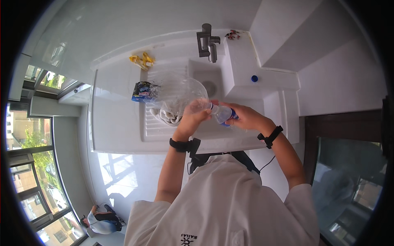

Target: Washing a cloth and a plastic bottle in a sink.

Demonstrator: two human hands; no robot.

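Note:
My right hand (248, 118) is closed around a clear plastic bottle (222, 114) with a blue label, tilted with its mouth toward my left hand. At the bottle's mouth, the fingers of my left hand (193, 115) pinch the gathered edge of a large, clear, balloon-like plastic film (178, 90). This film spreads out beyond my left hand, over the ribbed drainboard. Whether it is fitted over the bottle's mouth or only held beside it, I cannot tell. A blue bottle cap (254, 78) rests on the ledge at the right.
Beyond my hands is a white sink (225, 76) with a dark faucet (209, 43). A crumpled grey-white cloth (166, 117), a blue-black package (142, 92) and a yellow crumpled thing (143, 60) lie left. Small red-and-black bits (232, 35) sit behind. Another person (103, 221) is far left.

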